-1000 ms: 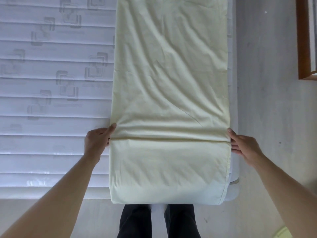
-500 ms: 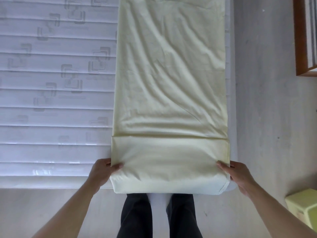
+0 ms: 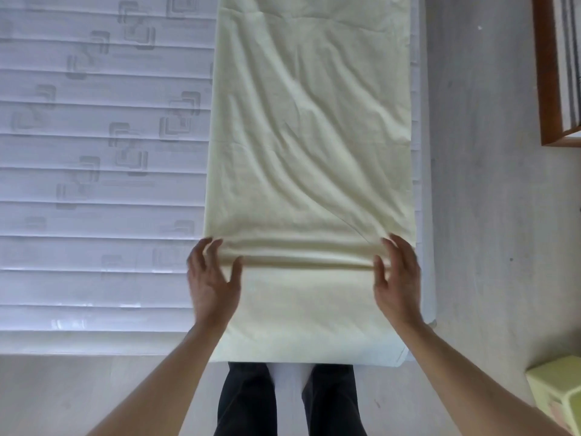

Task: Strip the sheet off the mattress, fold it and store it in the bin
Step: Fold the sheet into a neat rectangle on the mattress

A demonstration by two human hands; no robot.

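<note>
the pale yellow cotton sheet (image 3: 311, 152), folded into a long narrow strip, lies along the right side of the white quilted mattress (image 3: 94, 184), its near end doubled over into a flat flap. the left hand (image 3: 212, 278) and right hand (image 3: 397, 278) rest on the flap's two far corners, fingers spread and flat, gripping nothing. at the lower right, on the grey floor (image 3: 487, 215), sits a light green plastic bin (image 3: 559, 394), well apart from the sheet

The sheet (image 3: 309, 146) lies along the mattress's (image 3: 94, 184) right side; the bin (image 3: 558, 394), seemingly floor-standing, sits right.
</note>
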